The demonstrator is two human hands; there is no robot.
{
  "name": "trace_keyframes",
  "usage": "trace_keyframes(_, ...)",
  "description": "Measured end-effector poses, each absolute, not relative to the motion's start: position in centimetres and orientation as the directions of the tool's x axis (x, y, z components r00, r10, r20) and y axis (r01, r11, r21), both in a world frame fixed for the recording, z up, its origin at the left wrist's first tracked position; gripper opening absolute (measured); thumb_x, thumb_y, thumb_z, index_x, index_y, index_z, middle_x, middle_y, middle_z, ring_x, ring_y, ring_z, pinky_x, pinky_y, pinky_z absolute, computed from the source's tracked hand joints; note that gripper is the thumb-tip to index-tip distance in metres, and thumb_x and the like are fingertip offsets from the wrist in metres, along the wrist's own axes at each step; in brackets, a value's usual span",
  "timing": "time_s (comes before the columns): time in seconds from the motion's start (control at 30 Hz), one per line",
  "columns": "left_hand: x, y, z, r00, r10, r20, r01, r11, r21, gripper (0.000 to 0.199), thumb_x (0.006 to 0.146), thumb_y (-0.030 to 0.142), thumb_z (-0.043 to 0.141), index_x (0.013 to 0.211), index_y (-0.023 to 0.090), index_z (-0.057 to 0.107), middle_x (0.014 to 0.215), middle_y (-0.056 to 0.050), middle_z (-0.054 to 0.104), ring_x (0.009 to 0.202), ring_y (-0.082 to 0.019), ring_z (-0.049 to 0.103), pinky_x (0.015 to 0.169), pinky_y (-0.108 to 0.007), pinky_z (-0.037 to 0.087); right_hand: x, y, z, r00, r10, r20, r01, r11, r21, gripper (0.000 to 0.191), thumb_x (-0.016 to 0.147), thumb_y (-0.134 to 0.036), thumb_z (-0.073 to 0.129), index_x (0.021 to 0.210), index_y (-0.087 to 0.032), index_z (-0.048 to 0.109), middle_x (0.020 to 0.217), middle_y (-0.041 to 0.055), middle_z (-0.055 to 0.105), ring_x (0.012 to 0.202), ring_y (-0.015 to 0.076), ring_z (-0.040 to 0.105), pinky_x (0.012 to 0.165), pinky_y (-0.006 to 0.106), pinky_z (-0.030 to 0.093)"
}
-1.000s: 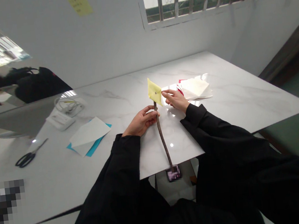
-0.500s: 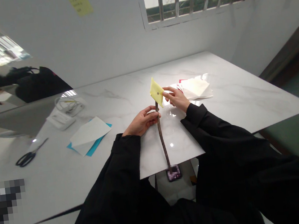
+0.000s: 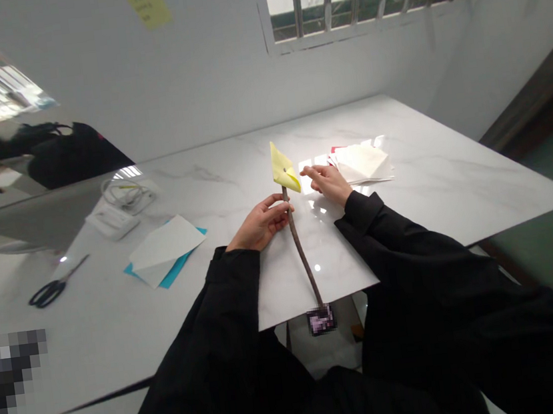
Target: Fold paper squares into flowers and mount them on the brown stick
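Your left grip [image 3: 262, 229] is closed around a thin dark twig [image 3: 301, 251], fingers and thumb curled on it just below its top end. The twig slants from there toward 6 o'clock, its lower end reaching a blurred, pixelated patch [image 3: 321, 320] past the edge of the white marble counter [image 3: 455, 185]. At the twig's top, around 12 o'clock from your left grip, sits a folded yellow paper [image 3: 283, 169], tilted, with a small dark dot near its middle.

Your right grip [image 3: 327, 184] is spread and loose, its fingers [image 3: 308, 172] just beside the paper and pinching nothing. At 2 o'clock from it lies a stack of white and red papers [image 3: 362, 164]. Toward 9 o'clock on the counter are white-and-blue paper sheets [image 3: 162, 258], black-handled scissors [image 3: 50, 294], and a coiled white cable [image 3: 126, 195].
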State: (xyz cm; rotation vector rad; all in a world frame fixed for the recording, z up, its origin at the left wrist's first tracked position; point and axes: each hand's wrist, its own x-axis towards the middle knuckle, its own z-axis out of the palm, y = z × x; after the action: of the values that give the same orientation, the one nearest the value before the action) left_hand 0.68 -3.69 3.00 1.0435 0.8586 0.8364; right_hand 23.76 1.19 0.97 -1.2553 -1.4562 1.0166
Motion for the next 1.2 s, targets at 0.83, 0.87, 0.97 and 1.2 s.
trace_keyframes(0.83, 0.8, -3.97, 3.24, 0.413, 0.89, -0.193, -0.169, 0.284, 0.944, 0.048, 0.074, 0.034, 0.095, 0.109, 0.017, 0.067, 0.092, -0.002, 0.072, 0.077, -0.01, 0.061, 0.075, -0.025, 0.046, 23.63, 1.09, 0.83, -0.223, 0.975, 0.02, 0.207, 0.067, -0.976, 0.087, 0.099, -0.085, 0.042, 0.069, -0.01, 0.075, 0.047, -0.001, 0.045, 0.045, 0.0089, 0.038, 0.052, 0.026, 0.033)
trace_keyframes(0.87, 0.81, -3.97, 3.25, 0.411, 0.891, -0.194, -0.17, 0.284, 0.944, 0.048, 0.074, 0.034, 0.095, 0.109, 0.017, 0.067, 0.092, -0.002, 0.072, 0.077, -0.01, 0.061, 0.074, -0.025, 0.046, 23.66, 1.12, 0.8, -0.206, 0.978, 0.03, 0.207, 0.074, -0.976, 0.087, 0.099, -0.085, 0.043, 0.071, -0.01, 0.076, 0.047, -0.0013, 0.046, 0.045, 0.0089, 0.039, 0.051, 0.026, 0.033)
trace_keyframes(0.97, 0.84, -3.97, 3.26, 0.406, 0.893, -0.195, -0.171, 0.284, 0.943, 0.048, 0.073, 0.034, 0.096, 0.109, 0.017, 0.068, 0.092, -0.002, 0.072, 0.077, -0.011, 0.061, 0.074, -0.026, 0.046, 23.81, 1.31, 0.69, -0.134, 0.988, 0.072, 0.213, 0.1, -0.972, 0.083, 0.099, -0.084, 0.045, 0.096, -0.009, 0.079, 0.049, -0.0031, 0.048, 0.046, 0.0096, 0.04, 0.051, 0.025, 0.033)
trace_keyframes(1.2, 0.84, -4.04, 3.36, 0.418, 0.889, -0.186, -0.166, 0.276, 0.947, 0.047, 0.074, 0.034, 0.095, 0.108, 0.017, 0.067, 0.092, -0.002, 0.072, 0.076, -0.011, 0.061, 0.073, -0.025, 0.046, 23.79, 1.28, 0.7, -0.195, 0.981, -0.019, 0.194, 0.019, -0.981, 0.079, 0.104, -0.079, 0.042, 0.092, -0.009, 0.076, 0.049, -0.0026, 0.049, 0.043, 0.0088, 0.036, 0.047, 0.025, 0.03)
